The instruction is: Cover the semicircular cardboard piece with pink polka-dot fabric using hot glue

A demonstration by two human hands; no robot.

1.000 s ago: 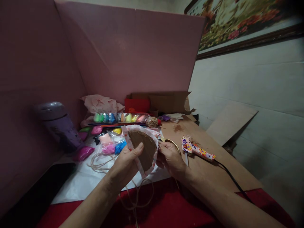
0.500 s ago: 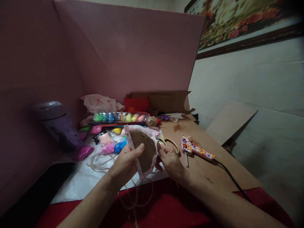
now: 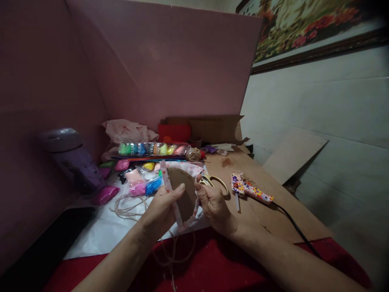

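Observation:
A half-round cardboard piece [image 3: 184, 198] with pale, red-spotted fabric [image 3: 179, 219] folded over its edges is held up in front of me. My left hand [image 3: 165, 205] grips its straight side, thumb lying on the bare cardboard. With thumb and fingers pinched, my right hand [image 3: 212, 202] holds the fabric at the curved edge. At the top, some of the fabric stands away from the cardboard. Gold-handled scissors [image 3: 223, 184] lie just behind my right hand, their blades mostly hidden. Twine [image 3: 174, 247] hangs below the piece over the red cloth.
A flower-patterned glue gun [image 3: 251, 190] with a black cord lies on the cardboard sheet [image 3: 291, 219] at right. Bagged coloured clay [image 3: 154, 185], a loose twine coil [image 3: 126, 207] and a twine ball [image 3: 193, 154] lie beyond. A purple bottle [image 3: 73, 158] stands left.
My right hand has turned and closed more tightly at the curved edge, drawing the fabric there. The fabric along the top now stands further off the cardboard. My left hand stays in place.

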